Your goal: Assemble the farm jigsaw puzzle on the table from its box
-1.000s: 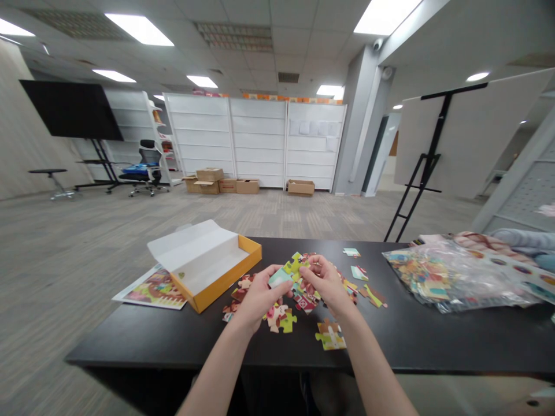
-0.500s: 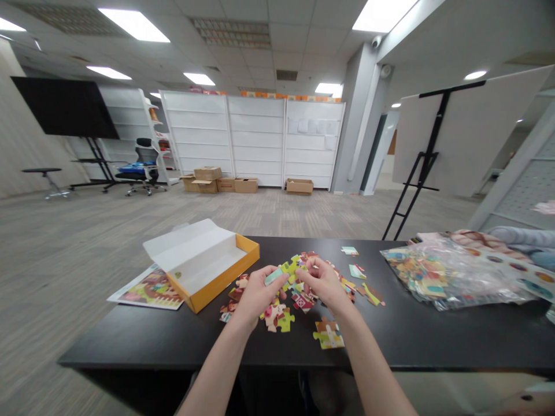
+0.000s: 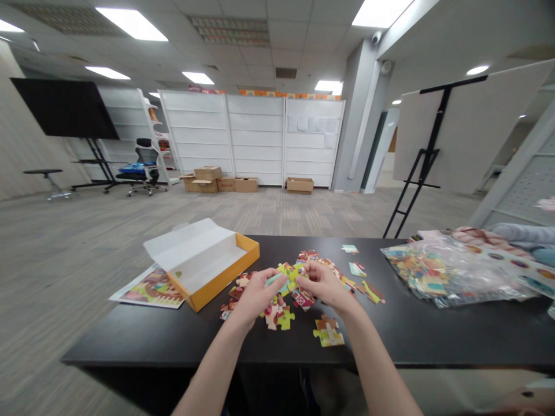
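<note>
My left hand is closed on a light-blue and green jigsaw puzzle piece, thumb on top. Across from it, my right hand pinches the yellow-green jigsaw puzzle piece between thumb and fingers. The two hands meet above a heap of loose puzzle pieces; whether the held pieces interlock I cannot tell. A brown and green group of pieces lies nearer the front edge. To the right, a green-brown piece and two pale-blue pieces lie apart from the heap.
An open yellow box with a white lid flap stands at the left of the black table. A picture sheet lies partly beneath it. Clear plastic bags of pieces lie at the right, with yarn-like rolls behind.
My right hand has come slightly lower, and its fingers have shifted on the yellow-green piece. My left hand has barely moved. The surrounding pieces and box stay in place.
</note>
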Available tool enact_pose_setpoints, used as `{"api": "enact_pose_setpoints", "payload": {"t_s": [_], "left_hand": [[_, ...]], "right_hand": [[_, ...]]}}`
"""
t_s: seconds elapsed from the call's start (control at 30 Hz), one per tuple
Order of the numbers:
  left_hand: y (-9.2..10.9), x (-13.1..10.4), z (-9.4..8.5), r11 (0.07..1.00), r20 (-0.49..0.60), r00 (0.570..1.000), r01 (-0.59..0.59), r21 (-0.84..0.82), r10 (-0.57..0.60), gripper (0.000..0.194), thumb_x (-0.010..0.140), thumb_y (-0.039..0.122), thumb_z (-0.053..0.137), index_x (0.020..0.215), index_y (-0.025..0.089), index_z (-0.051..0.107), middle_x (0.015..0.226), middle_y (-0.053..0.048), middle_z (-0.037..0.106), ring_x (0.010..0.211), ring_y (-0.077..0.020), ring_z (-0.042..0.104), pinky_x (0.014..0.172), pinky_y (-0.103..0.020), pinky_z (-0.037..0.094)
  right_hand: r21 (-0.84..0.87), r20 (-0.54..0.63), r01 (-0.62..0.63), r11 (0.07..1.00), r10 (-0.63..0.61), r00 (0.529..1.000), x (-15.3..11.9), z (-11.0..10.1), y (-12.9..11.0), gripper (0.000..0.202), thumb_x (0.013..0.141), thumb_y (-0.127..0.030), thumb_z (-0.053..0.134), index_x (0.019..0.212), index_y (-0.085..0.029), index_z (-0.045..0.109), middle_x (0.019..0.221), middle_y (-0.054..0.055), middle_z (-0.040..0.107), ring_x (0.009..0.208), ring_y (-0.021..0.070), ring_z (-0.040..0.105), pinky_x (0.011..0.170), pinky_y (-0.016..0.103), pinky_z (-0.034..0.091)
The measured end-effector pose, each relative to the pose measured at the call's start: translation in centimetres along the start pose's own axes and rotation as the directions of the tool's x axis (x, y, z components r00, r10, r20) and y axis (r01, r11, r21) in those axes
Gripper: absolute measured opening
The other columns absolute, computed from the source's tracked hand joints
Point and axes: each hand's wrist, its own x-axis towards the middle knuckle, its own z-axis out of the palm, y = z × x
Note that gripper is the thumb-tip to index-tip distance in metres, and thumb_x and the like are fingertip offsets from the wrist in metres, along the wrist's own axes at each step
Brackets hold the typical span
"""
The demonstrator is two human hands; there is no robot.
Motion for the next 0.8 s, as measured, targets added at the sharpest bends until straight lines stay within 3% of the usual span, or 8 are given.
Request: {"api": "enact_pose_setpoints", "payload": {"t_s": [0.17,0.27,0.37,0.47,0.57,0.67,0.8], "left_hand": [[-0.3,0.0,-0.2,1.0,0.014,1.0,0.004,-0.026,-0.004,0.043,0.079,0.058,0.072,0.087,0.017,0.064,0.056,0.004,0.06,0.036,-0.0072,0.048,0.035,-0.017,0.034],[-0.8,0.5,-0.3,1.0,-0.009,1.0,-0.02,-0.022,0.02,0.043,0.082,0.058,0.068,0.095,0.018,0.063,0.056,0.004,0.06,0.039,-0.0081,0.049,0.037,-0.017,0.034],[-1.0,0.9,-0.4,0.995,-0.085,0.994,-0.078,-0.055,0.074,0.045,0.077,0.051,0.075,0.103,0.018,0.06,0.065,0.002,0.065,0.052,-0.0115,0.06,0.046,-0.018,0.044],[-0.6,0.9,-0.6,0.988,-0.163,0.983,-0.101,-0.117,0.081,0.056,0.067,0.043,0.083,0.109,0.017,0.056,0.078,0.0,0.067,0.061,-0.0142,0.066,0.056,-0.023,0.052],[0.0,0.6,-0.7,0.978,-0.205,0.976,-0.107,-0.179,0.069,0.065,0.064,0.04,0.085,0.115,0.018,0.052,0.086,0.0,0.065,0.062,-0.0125,0.065,0.056,-0.022,0.052],[0.4,0.4,-0.7,0.966,-0.195,0.98,-0.088,-0.245,0.04,0.069,0.063,0.041,0.087,0.117,0.019,0.051,0.089,0.0,0.064,0.059,-0.0087,0.061,0.052,-0.019,0.048],[0.3,0.1,-0.8,0.954,-0.162,0.986,-0.096,-0.286,0.051,0.066,0.06,0.038,0.09,0.111,0.018,0.053,0.089,0.001,0.061,0.061,-0.0071,0.057,0.051,-0.016,0.046]], "right_hand": [[-0.03,0.034,0.043,0.999,-0.042,0.999,-0.1,0.1,-0.4,0.037,0.073,-0.049,0.077,0.083,-0.021,0.055,0.061,-0.006,0.058,0.051,0.0081,0.046,0.05,0.022,0.031],[-0.025,-0.106,0.089,0.996,-0.091,0.99,0.2,-0.4,-0.2,0.039,0.073,-0.052,0.076,0.085,-0.021,0.056,0.065,-0.004,0.062,0.055,0.0103,0.052,0.053,0.023,0.036],[-0.041,-0.226,0.09,0.995,-0.097,0.969,0.5,-1.6,0.4,0.041,0.073,-0.055,0.074,0.088,-0.02,0.059,0.07,0.0,0.067,0.057,0.0123,0.054,0.053,0.024,0.038],[-0.161,-0.265,0.04,0.986,-0.082,0.961,0.7,-3.0,1.6,0.038,0.073,-0.051,0.074,0.091,-0.02,0.062,0.065,-0.002,0.065,0.054,0.0136,0.053,0.052,0.025,0.037],[-0.371,-0.29,-0.015,0.929,-0.101,0.952,0.8,-3.1,2.9,0.027,0.073,-0.037,0.074,0.092,-0.021,0.063,0.056,-0.006,0.057,0.053,0.0147,0.052,0.055,0.026,0.038],[-0.446,-0.228,-0.019,0.895,-0.094,0.969,0.8,-1.4,3.3,0.023,0.077,-0.027,0.068,0.099,-0.021,0.064,0.062,-0.004,0.062,0.06,0.0161,0.059,0.059,0.027,0.042],[-0.407,-0.032,0.098,0.908,-0.122,0.992,0.9,0.8,2.6,0.039,0.082,-0.023,0.065,0.12,-0.023,0.06,0.098,0.003,0.072,0.065,0.0132,0.062,0.065,0.027,0.048]]}}
